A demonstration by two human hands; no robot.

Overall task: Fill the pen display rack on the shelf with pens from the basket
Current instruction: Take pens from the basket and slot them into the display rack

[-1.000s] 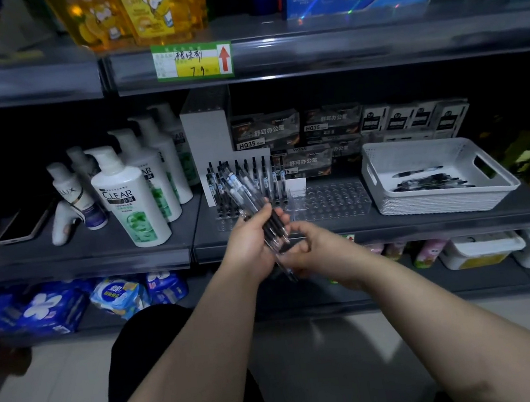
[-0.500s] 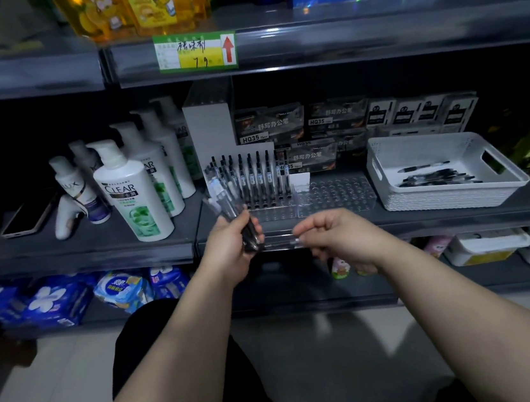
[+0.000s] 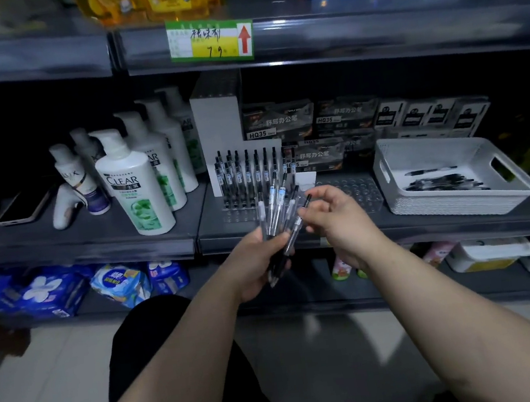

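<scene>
The left hand [image 3: 257, 258] is held in front of the shelf edge [image 3: 96, 251], its fingers curled round the lower ends of a bunch of pens [image 3: 274, 206] that fan upward and slightly apart. Just beside it, the right hand [image 3: 336, 222] pinches one pen [image 3: 295, 228] at the right side of the bunch between thumb and forefinger; its other fingers are loosely curled. That pen leans to the right, its black end up. Behind the hands, the pen display rack [image 3: 352, 190] stands on the shelf, with upright pens [image 3: 247, 173] in its left part and bare holes on its right. To the right of the rack sits the white basket [image 3: 458, 207], with a few loose pens [image 3: 441, 182] lying on its bottom. Shampoo bottles [image 3: 135, 190] stand to the left of the rack
</scene>
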